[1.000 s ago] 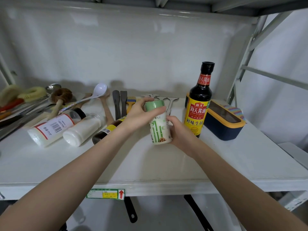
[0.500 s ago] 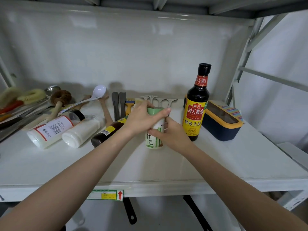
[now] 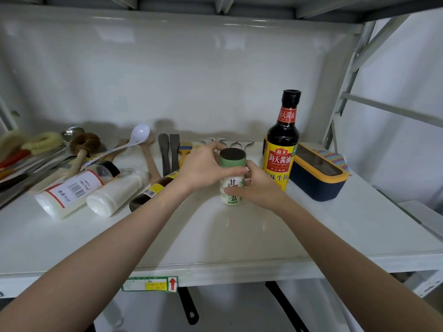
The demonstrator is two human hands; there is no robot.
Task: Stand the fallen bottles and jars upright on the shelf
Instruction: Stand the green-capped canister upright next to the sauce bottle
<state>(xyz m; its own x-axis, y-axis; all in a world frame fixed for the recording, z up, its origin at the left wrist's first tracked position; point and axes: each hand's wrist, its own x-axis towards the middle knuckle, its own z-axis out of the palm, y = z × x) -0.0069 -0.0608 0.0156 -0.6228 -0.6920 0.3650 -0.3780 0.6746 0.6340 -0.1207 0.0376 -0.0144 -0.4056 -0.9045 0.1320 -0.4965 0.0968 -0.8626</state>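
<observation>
Both hands are wrapped around the salt jar (image 3: 232, 180), which stands upright on the white shelf (image 3: 239, 236) with its green lid on top. The left hand (image 3: 203, 167) grips the jar from the left near the lid, its thumb across the front and its fingers curled behind. The right hand (image 3: 257, 188) holds the lower half from the right, its thumb laid across the printed label. Neither hand is spread flat; both are curled closed around the jar.

Just right of the right hand, and touching or nearly touching its back, a soy sauce bottle (image 3: 282, 144) stands upright with a black cap and a yellow and red label. Further right sits a navy box with a yellow rim (image 3: 318, 178), apart from the bottle.

Left of the left hand, three things lie on their sides. A dark bottle (image 3: 153, 190) lies partly under the left wrist, its yellow label showing. Beside it lies a white shaker (image 3: 117, 195), and next to that a larger white jar with a red-edged label (image 3: 72, 190) and a dark cap.

Behind the hands, along the back of the shelf, are wooden and dark spatulas (image 3: 167, 152), a white ladle (image 3: 140, 134) and, far left, a heap of brushes (image 3: 45, 144) and utensils
</observation>
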